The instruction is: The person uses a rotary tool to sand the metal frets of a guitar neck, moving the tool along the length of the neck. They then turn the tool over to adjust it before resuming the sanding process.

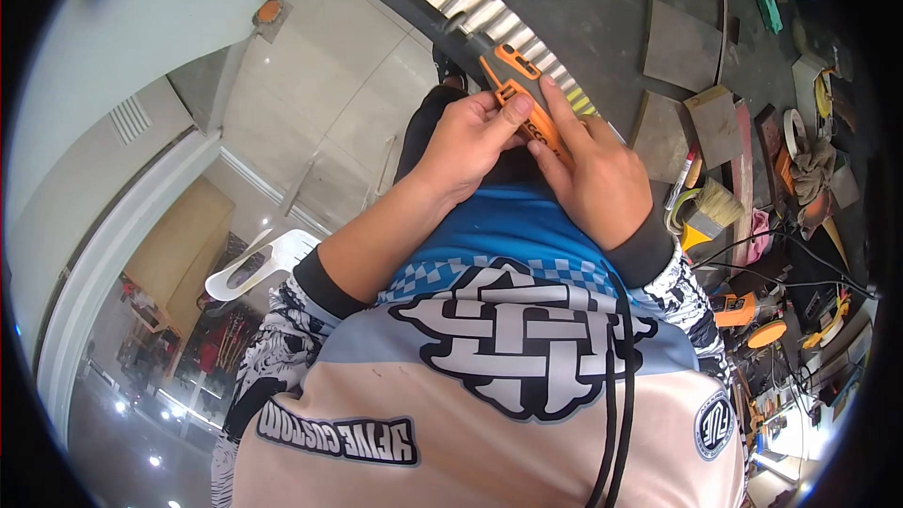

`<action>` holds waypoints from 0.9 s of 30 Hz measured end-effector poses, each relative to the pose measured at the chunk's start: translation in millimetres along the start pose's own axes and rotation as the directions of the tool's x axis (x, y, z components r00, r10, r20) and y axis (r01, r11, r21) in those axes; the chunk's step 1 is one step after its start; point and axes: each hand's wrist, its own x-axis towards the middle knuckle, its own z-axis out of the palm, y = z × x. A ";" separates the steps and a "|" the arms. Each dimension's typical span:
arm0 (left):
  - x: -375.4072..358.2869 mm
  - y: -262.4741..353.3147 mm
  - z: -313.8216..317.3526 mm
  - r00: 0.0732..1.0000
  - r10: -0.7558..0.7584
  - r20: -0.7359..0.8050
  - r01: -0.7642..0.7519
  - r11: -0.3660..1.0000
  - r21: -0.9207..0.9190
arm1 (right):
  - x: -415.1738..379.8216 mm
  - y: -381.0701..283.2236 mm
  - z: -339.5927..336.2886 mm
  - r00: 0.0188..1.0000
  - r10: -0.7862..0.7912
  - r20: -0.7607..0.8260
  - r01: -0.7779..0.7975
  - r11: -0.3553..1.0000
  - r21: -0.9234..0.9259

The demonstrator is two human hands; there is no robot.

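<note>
Both hands hold an orange and black cordless rotary tool out in front of my body, its nose angled up and left. A small round disc sits at the tip. My left hand grips the near left side of the body, thumb pressed on the orange casing. Wrapped round the rear part from the right is my right hand, with its index finger stretched along the casing. Part of the tool's rear lettering shows between the hands; the rest is covered by fingers.
On the right, a dark worktop carries flat grey tiles, a paintbrush, a marker, a tape roll, black cables and an orange power tool. Ribbed metal lines its edge. A white plastic chair stands left.
</note>
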 end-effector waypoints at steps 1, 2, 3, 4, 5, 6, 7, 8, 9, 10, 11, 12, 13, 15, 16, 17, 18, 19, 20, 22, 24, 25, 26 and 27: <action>0.5 -0.1 0.5 1.000 -0.002 -0.002 0.002 1.000 0.001 | 0.5 0.5 -0.7 1.000 0.001 0.001 -0.001 1.000 -0.001; 0.9 -0.3 0.5 1.000 -0.001 0.002 0.001 1.000 -0.002 | 0.6 0.5 -1.5 1.000 0.003 0.003 -0.003 1.000 -0.001; 0.9 -0.7 0.2 1.000 -0.001 0.005 0.001 1.000 -0.006 | 0.2 0.2 -1.8 1.000 0.005 0.006 -0.005 1.000 0.000; 1.3 -0.5 0.2 1.000 0.001 0.009 -0.001 1.000 -0.009 | 0.0 0.1 -2.1 1.000 0.005 0.007 -0.005 1.000 0.003; 1.8 0.0 1.1 1.000 -0.001 0.003 0.001 1.000 -0.005 | 0.3 0.4 -2.7 1.000 0.004 0.006 -0.004 1.000 0.005; 1.7 0.4 2.2 1.000 -0.003 -0.004 0.003 1.000 -0.002 | 0.6 0.6 -3.2 1.000 0.004 0.005 -0.004 1.000 0.007; 1.4 1.3 2.3 1.000 -0.004 -0.011 0.004 1.000 0.003 | 1.1 0.2 -3.2 1.000 0.005 0.005 -0.005 1.000 0.008; 1.5 1.8 2.2 1.000 -0.005 -0.007 0.005 1.000 0.003 | 1.2 0.4 -3.2 1.000 0.007 0.006 -0.007 1.000 0.010; 1.7 2.0 1.9 1.000 -0.006 -0.002 0.006 1.000 0.003 | 1.1 0.7 -3.1 1.000 0.009 0.008 -0.009 1.000 0.012; 1.6 1.8 2.0 1.000 -0.007 0.002 0.007 1.000 0.002 | 0.7 1.1 -3.1 1.000 0.010 0.010 -0.010 1.000 0.014; 1.2 2.0 2.5 1.000 -0.010 -0.003 0.010 1.000 0.006 | 0.7 1.4 -3.3 1.000 0.012 0.011 -0.012 1.000 0.017; 1.1 2.6 3.2 1.000 -0.013 -0.008 0.013 1.000 0.011 | 0.9 1.5 -3.5 1.000 0.013 0.011 -0.013 1.000 0.020; 1.3 3.2 3.8 1.000 -0.015 -0.013 0.015 1.000 0.015 | 1.1 1.6 -3.9 1.000 0.014 0.012 -0.014 1.000 0.020; 1.1 4.3 3.4 1.000 -0.015 -0.006 0.015 1.000 0.017 | 1.4 0.7 -4.4 1.000 0.014 0.015 -0.015 1.000 0.021; 1.1 4.8 3.2 1.000 -0.017 -0.002 0.017 1.000 0.018 | 1.7 0.7 -4.2 1.000 0.013 0.012 -0.013 1.000 0.021; 0.8 5.0 3.5 1.000 -0.015 -0.005 0.015 1.000 0.016 | 1.7 1.1 -4.1 1.000 0.012 0.009 -0.012 1.000 0.022; 0.9 5.1 4.2 1.000 -0.012 -0.006 0.013 1.000 0.013 | 1.8 1.6 -4.4 1.000 0.011 0.005 -0.011 1.000 0.020; 1.4 5.3 5.1 1.000 -0.010 -0.007 0.010 1.000 0.010 | 2.1 2.1 -5.3 1.000 0.014 0.009 -0.015 1.000 0.018; 1.8 5.3 4.6 1.000 -0.013 -0.009 0.014 1.000 0.018 | 2.3 1.8 -5.7 1.000 0.017 0.014 -0.018 1.000 0.018; 3.3 4.4 3.2 1.000 -0.022 -0.013 0.022 0.999 0.034 | 2.6 1.9 -5.9 1.000 0.020 0.018 -0.020 1.000 0.022; 3.7 5.2 4.8 0.999 -0.025 -0.022 0.025 0.999 0.034 | 3.3 2.5 -6.3 1.000 0.017 0.016 -0.018 0.999 0.029; 3.7 5.8 5.8 0.999 -0.027 -0.026 0.028 0.999 0.034 | 3.2 2.7 -6.5 1.000 0.021 0.018 -0.022 0.999 0.029; 3.7 6.7 6.7 0.999 -0.029 -0.031 0.030 0.999 0.040 | 3.5 3.1 -6.7 1.000 0.024 0.020 -0.025 0.999 0.028; 3.2 7.6 7.7 0.999 -0.031 -0.037 0.032 0.998 0.046 | 3.8 3.3 -7.0 0.999 0.027 0.022 -0.027 0.999 0.028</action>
